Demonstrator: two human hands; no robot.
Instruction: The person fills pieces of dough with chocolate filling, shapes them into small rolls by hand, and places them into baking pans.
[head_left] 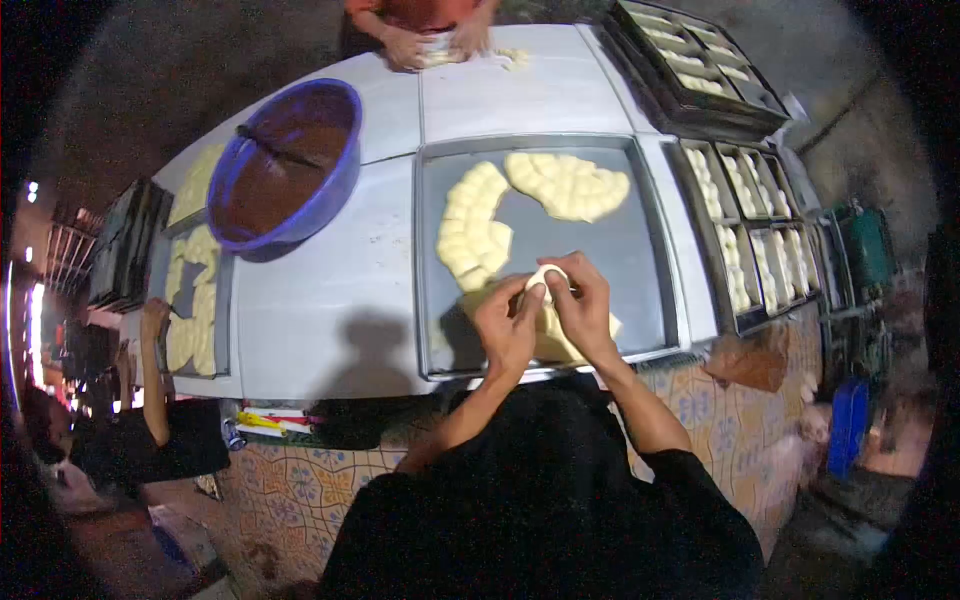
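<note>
Between my left hand (508,318) and my right hand (582,303) is a small pale piece of dough (545,278), pinched by the thumbs and fingers of both. The hands hold it over the near half of a large metal tray (640,240). On the tray, a curved slab of scored dough (470,225) lies at the left and a second slab of dough (570,185) at the back. More dough (555,345) lies under my hands, partly hidden by them.
A purple basin (345,185) of brown filling stands to the left. Pans of shaped dough (745,225) line the right, with a stacked pan (690,65) behind. Across the table a person's hands (435,48) handle dough. At the left a co-worker's hand (155,315) touches another dough tray (225,310).
</note>
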